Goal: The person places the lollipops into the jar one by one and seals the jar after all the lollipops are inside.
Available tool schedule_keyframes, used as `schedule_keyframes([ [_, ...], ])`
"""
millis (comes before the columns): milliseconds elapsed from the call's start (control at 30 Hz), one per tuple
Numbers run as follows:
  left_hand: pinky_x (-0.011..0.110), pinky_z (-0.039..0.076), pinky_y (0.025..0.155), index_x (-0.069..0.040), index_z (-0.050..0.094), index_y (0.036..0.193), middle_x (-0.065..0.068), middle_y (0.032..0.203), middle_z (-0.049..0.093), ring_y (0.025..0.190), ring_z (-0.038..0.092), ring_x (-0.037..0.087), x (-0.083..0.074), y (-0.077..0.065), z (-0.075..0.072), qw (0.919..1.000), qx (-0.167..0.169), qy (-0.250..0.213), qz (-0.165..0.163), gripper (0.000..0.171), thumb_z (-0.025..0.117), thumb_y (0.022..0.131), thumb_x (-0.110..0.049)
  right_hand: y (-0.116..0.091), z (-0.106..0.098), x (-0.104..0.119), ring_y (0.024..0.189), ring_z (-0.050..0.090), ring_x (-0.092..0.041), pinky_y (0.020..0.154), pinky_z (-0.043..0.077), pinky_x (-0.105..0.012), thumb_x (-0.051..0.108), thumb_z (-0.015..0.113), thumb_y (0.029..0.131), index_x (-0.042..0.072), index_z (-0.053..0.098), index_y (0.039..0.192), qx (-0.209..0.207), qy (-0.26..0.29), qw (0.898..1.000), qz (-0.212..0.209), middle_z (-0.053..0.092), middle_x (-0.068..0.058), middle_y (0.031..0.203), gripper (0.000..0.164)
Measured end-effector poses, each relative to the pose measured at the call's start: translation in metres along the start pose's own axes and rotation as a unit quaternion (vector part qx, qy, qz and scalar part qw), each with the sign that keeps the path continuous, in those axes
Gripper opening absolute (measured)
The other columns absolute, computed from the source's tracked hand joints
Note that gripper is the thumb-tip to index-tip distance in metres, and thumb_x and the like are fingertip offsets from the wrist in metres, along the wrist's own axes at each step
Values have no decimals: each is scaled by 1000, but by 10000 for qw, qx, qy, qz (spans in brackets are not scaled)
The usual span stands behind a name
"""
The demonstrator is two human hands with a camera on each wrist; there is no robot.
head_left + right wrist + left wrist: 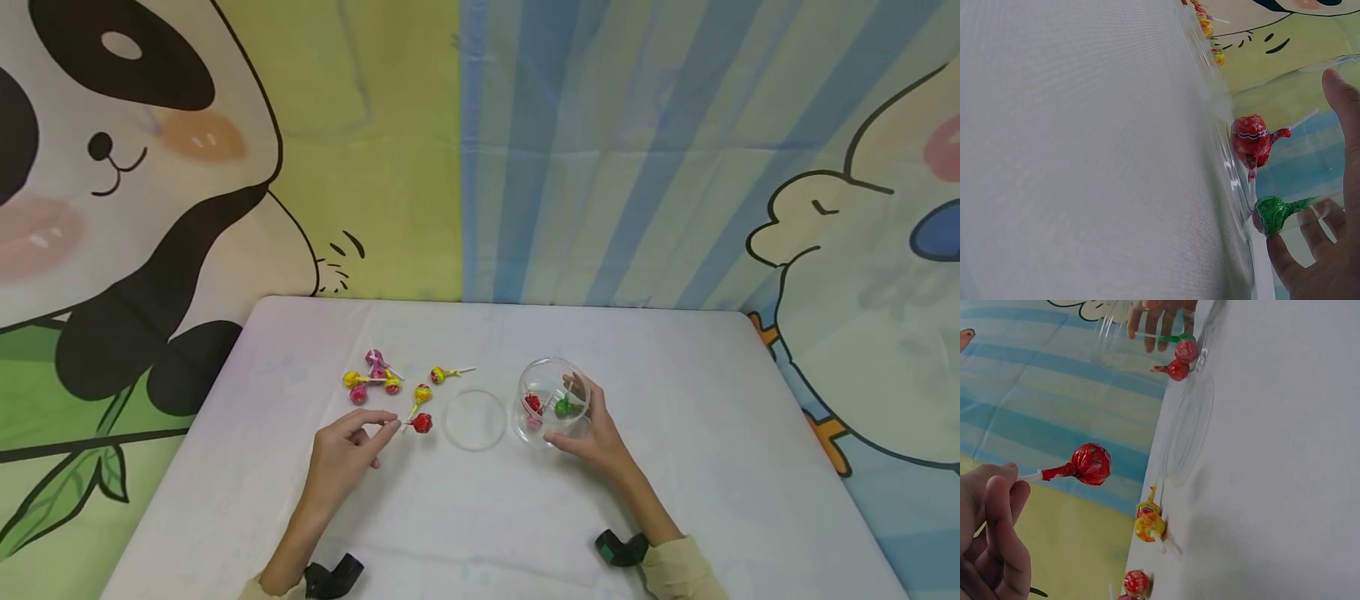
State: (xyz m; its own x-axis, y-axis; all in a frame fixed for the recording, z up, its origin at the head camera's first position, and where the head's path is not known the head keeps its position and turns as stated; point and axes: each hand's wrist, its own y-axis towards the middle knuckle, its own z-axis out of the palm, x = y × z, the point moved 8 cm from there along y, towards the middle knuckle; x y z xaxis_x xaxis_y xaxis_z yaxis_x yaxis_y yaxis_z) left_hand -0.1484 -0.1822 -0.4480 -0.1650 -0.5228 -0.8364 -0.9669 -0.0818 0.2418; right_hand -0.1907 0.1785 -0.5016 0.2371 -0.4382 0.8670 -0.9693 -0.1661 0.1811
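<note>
My left hand (347,454) pinches the white stick of a red-wrapped lollipop (1091,464) between thumb and fingers, with its round head pointing right, above the table. My right hand (602,437) is curled round the side of a clear plastic jar (546,379). Inside it lie red lollipops (1251,140) and a green lollipop (1270,215), seen through the wall. A clear round lid (475,420) lies flat on the table between my hands, just left of the jar.
Beyond my left hand lies a cluster of several purple and yellow lollipops (375,372). A yellow lollipop (438,375) is to their right, and another yellow one (422,395) is nearer. The white-covered table (637,358) ends at a cartoon-printed curtain (525,167).
</note>
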Motion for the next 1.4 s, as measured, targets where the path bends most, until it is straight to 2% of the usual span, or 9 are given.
schedule_keyframes([
  [200, 23, 30, 38, -25, 70, 85, 0, 59, 57, 41, 48, 16, -15, 3, 4, 9983, 181, -287, -471, 12, 74, 74, -29, -1, 0, 5, 131, 37, -33, 102, 30, -60, 15, 83, 65, 11, 20, 141, 37, 23, 10000, 74, 39, -14, 143, 99],
  [367, 23, 29, 38, -19, 70, 85, 3, 58, 57, 41, 49, 15, -34, 3, 6, 9981, 275, -412, -369, 12, 75, 75, -20, -3, -2, 26, 130, 36, -38, 100, 31, -62, 11, 81, 65, 3, 20, 140, 105, 66, 9999, 66, 39, -21, 141, 97],
  [467, 23, 29, 38, -22, 70, 85, 1, 55, 55, 41, 49, 12, -35, 4, 9, 9982, 291, -467, -251, 12, 75, 74, -23, -3, -2, 32, 130, 36, -38, 100, 31, -61, 11, 81, 66, 1, 21, 139, 101, 47, 9999, 50, 39, -22, 141, 96],
  [600, 22, 30, 38, -22, 71, 88, -4, 58, 56, 40, 48, 8, -36, 9, 18, 9976, 291, -571, 269, 14, 74, 76, -27, -4, -3, 35, 129, 37, -38, 100, 31, -61, 11, 81, 66, 0, 21, 139, 103, 15, 9999, 23, 39, -23, 140, 95],
  [667, 22, 30, 37, -20, 71, 91, -5, 61, 58, 40, 48, 6, -43, 13, 23, 9957, 346, -656, 559, 16, 72, 77, -29, -4, -4, 35, 129, 37, -39, 100, 31, -61, 11, 81, 66, 0, 21, 139, 102, 24, 9999, 11, 39, -23, 140, 95],
  [867, 22, 32, 37, -23, 72, 92, -7, 72, 66, 41, 49, 4, -81, 31, 50, 9881, 545, -1005, 1030, 17, 70, 78, -33, -3, -4, 33, 130, 35, -40, 100, 30, -63, 12, 80, 67, 1, 20, 139, 134, 49, 9999, -15, 38, -23, 141, 95],
  [1000, 19, 38, 39, -18, 73, 93, -4, 84, 71, 41, 49, 0, -112, 44, 81, 9758, 822, -1111, 1698, 16, 70, 80, -26, -2, -5, 32, 130, 36, -39, 101, 29, -62, 12, 81, 67, 1, 21, 139, 87, 86, 9999, 15, 38, -22, 141, 95],
  [1167, 12, 36, 40, -16, 74, 92, -5, 84, 72, 41, 45, -10, -137, 51, 118, 9627, 1028, -435, 2465, 14, 70, 80, -23, -2, -2, 31, 131, 36, -38, 102, 29, -62, 13, 81, 67, 3, 20, 140, 151, 96, 9998, 24, 37, -23, 141, 95],
  [1400, 11, 32, 40, -20, 74, 91, -8, 83, 72, 39, 41, -12, -143, 53, 149, 9564, 1259, 394, 2605, 13, 70, 81, -27, -2, -3, 32, 130, 36, -40, 100, 29, -63, 13, 80, 68, 1, 19, 140, 140, 40, 9999, -17, 37, -24, 141, 95],
])
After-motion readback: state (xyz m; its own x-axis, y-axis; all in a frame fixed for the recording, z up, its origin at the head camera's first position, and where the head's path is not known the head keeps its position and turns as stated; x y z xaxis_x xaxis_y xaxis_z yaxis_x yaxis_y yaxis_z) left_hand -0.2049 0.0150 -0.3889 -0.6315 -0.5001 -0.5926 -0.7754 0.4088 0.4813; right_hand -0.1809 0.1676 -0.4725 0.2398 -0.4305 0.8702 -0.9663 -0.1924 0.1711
